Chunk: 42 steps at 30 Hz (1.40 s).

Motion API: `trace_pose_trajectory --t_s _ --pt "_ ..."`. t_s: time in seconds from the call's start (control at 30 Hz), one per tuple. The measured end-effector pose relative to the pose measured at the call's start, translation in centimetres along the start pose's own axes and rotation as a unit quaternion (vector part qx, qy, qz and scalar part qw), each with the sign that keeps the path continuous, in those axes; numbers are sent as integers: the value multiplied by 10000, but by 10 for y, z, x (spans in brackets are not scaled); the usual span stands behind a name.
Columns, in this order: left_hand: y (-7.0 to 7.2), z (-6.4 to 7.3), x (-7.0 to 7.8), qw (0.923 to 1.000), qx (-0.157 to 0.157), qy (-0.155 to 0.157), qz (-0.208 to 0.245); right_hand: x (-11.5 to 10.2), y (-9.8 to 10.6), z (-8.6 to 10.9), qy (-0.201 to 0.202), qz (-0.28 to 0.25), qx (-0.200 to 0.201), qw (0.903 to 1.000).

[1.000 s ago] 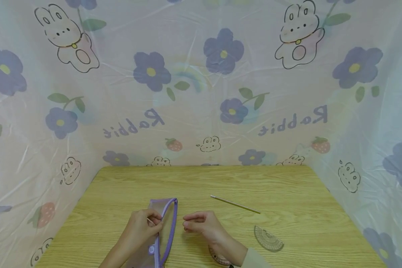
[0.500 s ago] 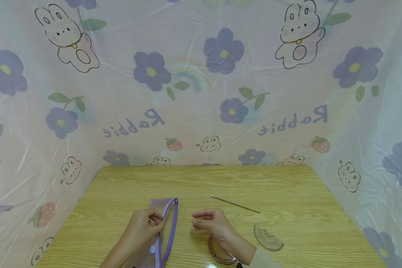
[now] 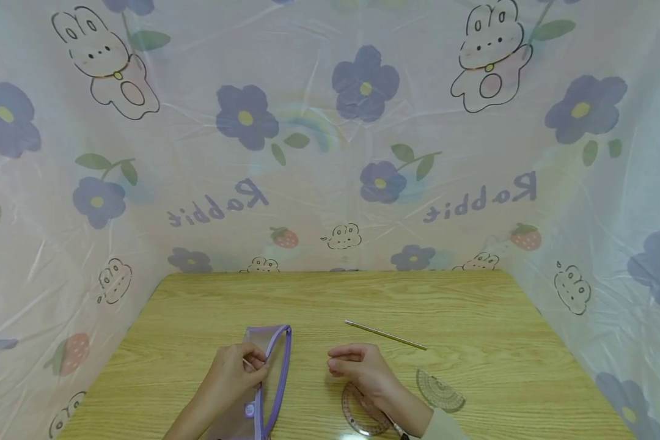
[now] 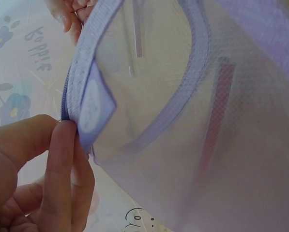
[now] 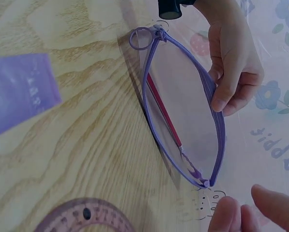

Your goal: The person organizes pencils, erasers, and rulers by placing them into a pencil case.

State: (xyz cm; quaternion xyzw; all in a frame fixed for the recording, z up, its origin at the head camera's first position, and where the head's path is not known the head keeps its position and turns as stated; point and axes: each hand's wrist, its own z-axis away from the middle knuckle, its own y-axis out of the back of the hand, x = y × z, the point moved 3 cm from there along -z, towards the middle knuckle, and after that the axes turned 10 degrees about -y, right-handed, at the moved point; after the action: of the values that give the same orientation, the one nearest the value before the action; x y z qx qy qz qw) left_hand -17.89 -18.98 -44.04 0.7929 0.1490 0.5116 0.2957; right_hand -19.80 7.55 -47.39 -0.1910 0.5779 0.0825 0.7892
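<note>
My left hand point(image 3: 236, 370) pinches one edge of a see-through pouch point(image 3: 283, 380) with purple zip trim, and its mouth gapes toward the right. In the left wrist view, thumb and fingers point(image 4: 62, 159) grip the zip edge beside a small purple tab point(image 4: 92, 108). Inside the pouch lies a slim red-handled stick point(image 5: 163, 111) with a purplish pointed end. My right hand point(image 3: 365, 370) hovers over the table to the right of the mouth, fingers loosely bent and holding nothing. Below it is a round pinkish protractor point(image 3: 346, 408), partly hidden by the hand and wrist.
A slim metallic-looking rod point(image 3: 386, 335) lies beyond my right hand. To the right is a clear half-circle protractor point(image 3: 440, 391). A purple flat item point(image 5: 21, 92) with lettering shows in the right wrist view. Patterned sheeting point(image 3: 302, 183) walls the wooden table point(image 3: 209, 299) at back and sides.
My right hand has drawn back to the right from the pouch's mouth, uncovering more of the round protractor. The left hand and pouch stay almost still.
</note>
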Motion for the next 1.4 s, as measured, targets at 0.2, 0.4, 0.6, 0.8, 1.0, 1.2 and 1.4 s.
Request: trace_pose_trajectory --t_s 0.2,0.4,0.6,0.8,1.0,1.2,1.4 --pt "1 1 1 10000 2 -33 75 2 10 3 -36 -108 63 9999" --pt "1 0 2 10000 60 3 24 5 20 7 -126 -359 11 9993" --pt "2 1 2 10000 51 -7 -1 6 28 11 -56 6 114 9999" --pt "3 2 2 9999 63 -60 63 7 35 15 -83 103 246 9996" --pt "2 2 2 10000 62 -37 4 5 42 19 39 -5 250 9997" --pt "2 1 2 10000 38 20 -58 3 50 21 42 -68 213 9997" --pt "0 0 3 9999 27 24 115 2 57 24 25 15 260 9997"
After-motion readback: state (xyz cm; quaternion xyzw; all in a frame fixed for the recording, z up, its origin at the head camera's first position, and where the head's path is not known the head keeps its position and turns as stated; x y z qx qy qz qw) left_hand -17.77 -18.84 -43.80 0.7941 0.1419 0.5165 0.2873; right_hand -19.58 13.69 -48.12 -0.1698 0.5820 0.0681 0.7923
